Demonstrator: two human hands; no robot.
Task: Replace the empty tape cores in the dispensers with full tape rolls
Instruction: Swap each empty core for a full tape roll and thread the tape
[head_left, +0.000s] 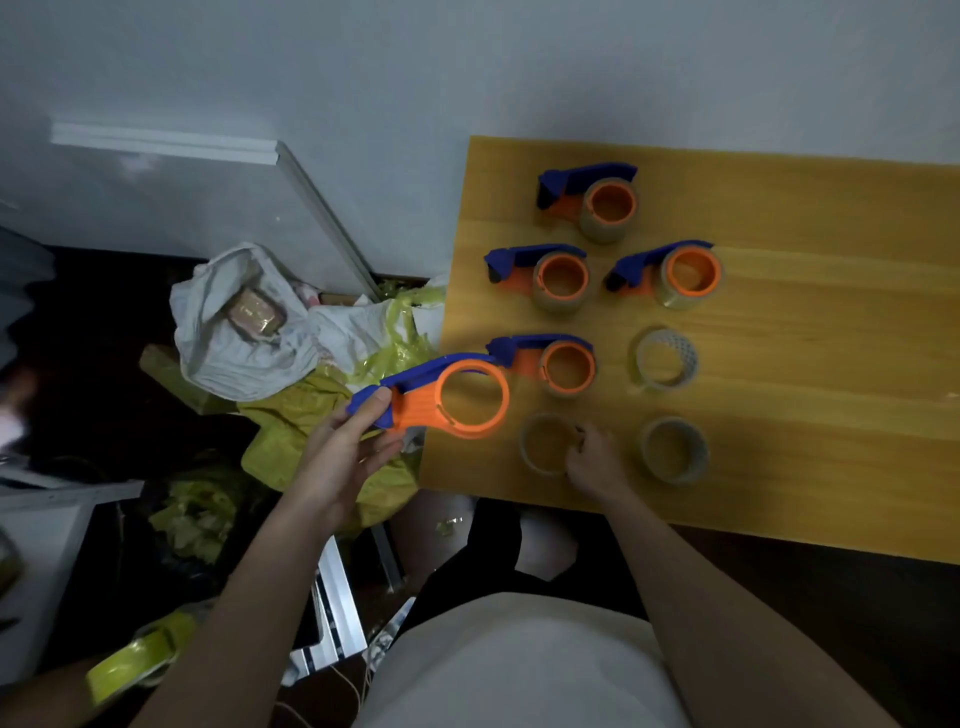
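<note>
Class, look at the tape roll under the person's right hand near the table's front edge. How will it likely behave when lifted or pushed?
The tape roll lies flat on its side on the table, so it will probably slide rather than roll. It is a hollow ring, likely light. Its glossy surface may be a little slippery where the right hand touches its rim.

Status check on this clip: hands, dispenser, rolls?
Left hand grips bare dispenser off the table edge. Right hand pinches near roll on table. Four loaded dispensers, two more loose rolls behind. Nothing blocking.
</note>
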